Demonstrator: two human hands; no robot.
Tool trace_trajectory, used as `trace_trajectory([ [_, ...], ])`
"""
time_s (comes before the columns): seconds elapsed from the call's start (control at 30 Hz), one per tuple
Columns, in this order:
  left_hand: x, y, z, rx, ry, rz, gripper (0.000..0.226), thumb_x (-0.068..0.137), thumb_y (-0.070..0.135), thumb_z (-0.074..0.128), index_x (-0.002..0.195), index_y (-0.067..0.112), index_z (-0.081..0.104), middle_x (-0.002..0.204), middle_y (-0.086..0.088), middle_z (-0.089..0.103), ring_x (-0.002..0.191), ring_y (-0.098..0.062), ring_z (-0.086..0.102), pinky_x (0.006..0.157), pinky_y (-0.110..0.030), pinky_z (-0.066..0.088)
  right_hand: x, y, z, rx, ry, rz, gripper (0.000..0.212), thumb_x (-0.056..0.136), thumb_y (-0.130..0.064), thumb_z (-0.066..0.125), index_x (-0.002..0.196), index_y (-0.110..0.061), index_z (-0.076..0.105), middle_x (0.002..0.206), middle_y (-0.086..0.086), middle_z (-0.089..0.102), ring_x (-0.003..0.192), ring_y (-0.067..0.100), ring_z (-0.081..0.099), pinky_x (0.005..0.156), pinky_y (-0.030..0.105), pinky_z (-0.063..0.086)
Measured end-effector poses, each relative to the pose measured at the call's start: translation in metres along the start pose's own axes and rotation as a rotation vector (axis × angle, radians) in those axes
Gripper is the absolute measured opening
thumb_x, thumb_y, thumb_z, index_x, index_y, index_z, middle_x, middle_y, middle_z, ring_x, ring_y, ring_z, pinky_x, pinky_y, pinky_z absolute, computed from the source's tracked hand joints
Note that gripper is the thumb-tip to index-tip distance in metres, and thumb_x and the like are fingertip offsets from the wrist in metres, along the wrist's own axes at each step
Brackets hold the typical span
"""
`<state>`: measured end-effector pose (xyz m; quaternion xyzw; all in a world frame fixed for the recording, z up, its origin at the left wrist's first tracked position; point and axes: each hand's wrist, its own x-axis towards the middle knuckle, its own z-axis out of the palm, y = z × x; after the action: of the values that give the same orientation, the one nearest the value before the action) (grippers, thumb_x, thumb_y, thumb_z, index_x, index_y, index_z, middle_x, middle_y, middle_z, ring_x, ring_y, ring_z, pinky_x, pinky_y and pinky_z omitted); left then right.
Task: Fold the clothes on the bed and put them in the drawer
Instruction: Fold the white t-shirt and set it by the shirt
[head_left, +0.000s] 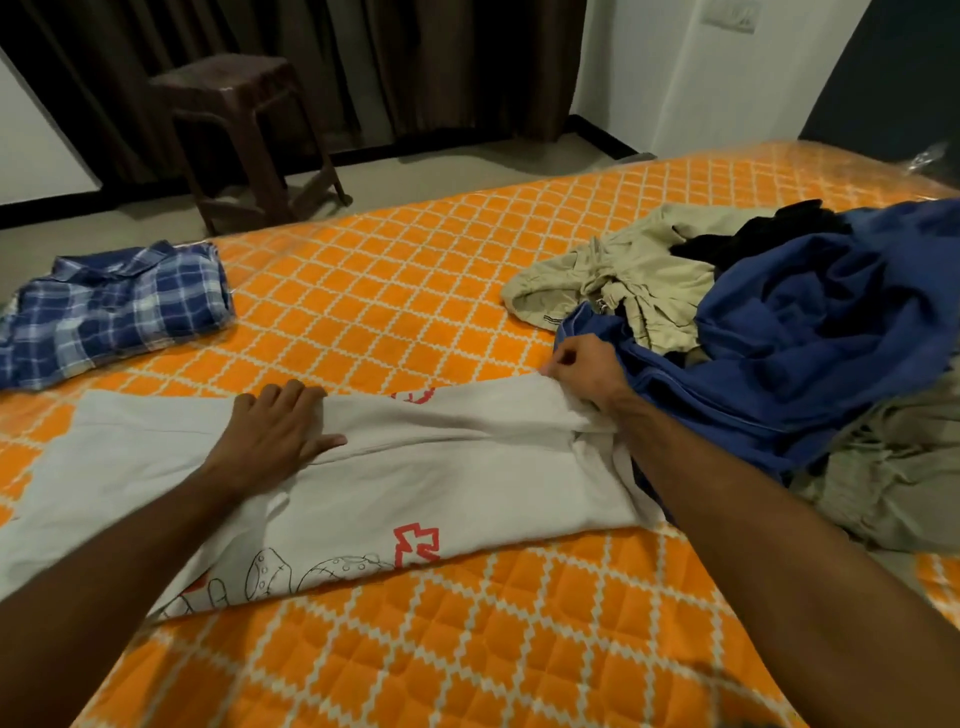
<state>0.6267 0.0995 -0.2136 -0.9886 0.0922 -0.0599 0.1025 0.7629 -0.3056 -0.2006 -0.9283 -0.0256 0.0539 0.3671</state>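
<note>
Folding the white T-shirt (415, 478) spread on the bed (415, 291), the left hand (275, 431) presses flat while the right hand (587, 371) pinches its edge; pulling taut would keep the crease straight.

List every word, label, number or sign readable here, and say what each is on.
No readable text.
White T-shirt: red blocky marks and black line drawings, no legible word.
Beige garment: small dark tag, too small to read.
Wall switch plate: no lettering visible.

Left hand (275, 431) flat, fingers (291, 395) spread, right hand (587, 371) pinching
</note>
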Motion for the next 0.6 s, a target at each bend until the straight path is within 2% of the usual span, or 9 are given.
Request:
trace_trajectory([
  [0.1, -0.004, 0.003, -0.003, 0.027, 0.090, -0.049, 0.080, 0.088, 0.075, 0.026, 0.116, 0.006, 0.055, 0.104, -0.013, 0.051, 0.088, -0.033, 0.047, 0.070, -0.047, 0.034, 0.012, 0.007, -0.006, -0.065, 0.111, 0.060, 0.017, 0.093, -0.024, 0.073, 0.081, -0.013, 0.074, 0.078, 0.001, 0.071, 0.068, 0.015, 0.061, 0.066, 0.035, 0.054],
  [0.2, -0.007, 0.000, -0.002, 0.033, 0.103, -0.096, 0.080, 0.087, 0.074, 0.028, 0.117, 0.005, 0.055, 0.108, -0.014, 0.049, 0.090, -0.033, 0.045, 0.071, -0.046, 0.031, 0.018, 0.011, -0.006, -0.112, 0.138, 0.133, 0.024, 0.095, -0.028, 0.069, 0.078, -0.012, 0.064, 0.075, 0.007, 0.062, 0.071, 0.026, 0.058, 0.067, 0.038, 0.049],
  [0.3, -0.006, -0.002, -0.001, -0.013, 0.082, -0.119, 0.081, 0.089, 0.071, 0.030, 0.131, 0.007, 0.053, 0.130, -0.014, 0.050, 0.114, -0.036, 0.048, 0.089, -0.052, 0.034, 0.020, 0.005, -0.002, -0.292, 0.222, 0.126, 0.027, 0.103, -0.029, 0.056, 0.086, -0.010, 0.060, 0.082, 0.010, 0.059, 0.076, 0.030, 0.057, 0.062, 0.036, 0.041],
  [0.37, -0.005, 0.003, -0.008, -0.060, 0.113, -0.047, 0.073, 0.093, 0.065, 0.030, 0.136, 0.011, 0.051, 0.141, -0.011, 0.047, 0.126, -0.036, 0.047, 0.098, -0.052, 0.031, 0.015, -0.003, -0.004, -0.329, 0.366, -0.050, 0.023, 0.104, -0.025, 0.046, 0.095, -0.008, 0.061, 0.098, 0.012, 0.060, 0.091, 0.032, 0.057, 0.069, 0.040, 0.042],
  [0.43, -0.005, 0.016, -0.021, -0.096, 0.142, 0.111, 0.063, 0.097, 0.060, 0.028, 0.134, 0.016, 0.053, 0.141, -0.009, 0.048, 0.125, -0.033, 0.049, 0.098, -0.049, 0.033, -0.002, -0.013, -0.006, -0.402, 0.399, -0.339, 0.019, 0.102, -0.026, 0.047, 0.102, -0.013, 0.061, 0.108, 0.010, 0.056, 0.099, 0.031, 0.053, 0.079, 0.045, 0.043],
  [0.53, -0.021, 0.043, -0.036, -0.094, 0.157, 0.376, 0.063, 0.098, 0.063, 0.028, 0.130, 0.018, 0.057, 0.134, -0.008, 0.053, 0.117, -0.030, 0.053, 0.093, -0.047, 0.039, -0.040, -0.020, 0.003, -0.504, 0.190, -0.781, 0.020, 0.098, -0.027, 0.055, 0.114, -0.018, 0.062, 0.111, 0.006, 0.055, 0.096, 0.028, 0.052, 0.074, 0.043, 0.042],
  [0.6, -0.038, 0.064, -0.038, -0.030, 0.116, 0.522, 0.063, 0.093, 0.066, 0.040, 0.131, 0.019, 0.057, 0.130, -0.007, 0.054, 0.109, -0.028, 0.053, 0.087, -0.046, 0.043, -0.067, -0.013, 0.017, -0.597, 0.007, -0.930, 0.029, 0.096, -0.028, 0.056, 0.122, -0.017, 0.059, 0.117, 0.007, 0.054, 0.096, 0.028, 0.052, 0.073, 0.042, 0.043],
])
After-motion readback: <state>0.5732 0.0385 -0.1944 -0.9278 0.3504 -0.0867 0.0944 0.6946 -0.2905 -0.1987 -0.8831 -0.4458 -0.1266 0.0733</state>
